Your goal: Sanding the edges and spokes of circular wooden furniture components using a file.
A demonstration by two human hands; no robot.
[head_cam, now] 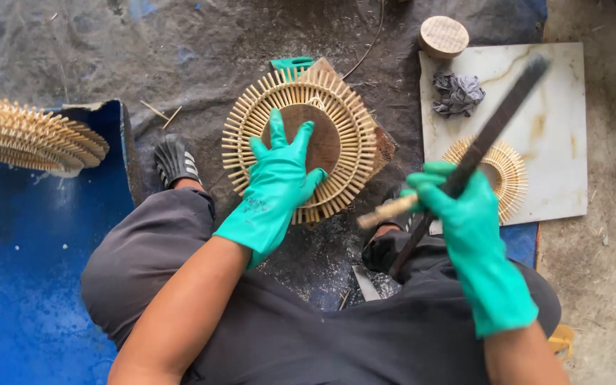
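Two bamboo rings (30, 135) (502, 171) beside gloved hands (276, 189)

Teal rubber gloves cover the left hand (274, 187) and right hand (466, 214); dark grey trousers.

Left hand (276, 187) on slatted disc (301, 142), smaller disc (502, 171) on slab (550, 128) (right)

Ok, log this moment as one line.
left hand: flat on round bamboo-stick piece | right hand: gripping dark long blade and bamboo stick | smaller round piece: on marble slab
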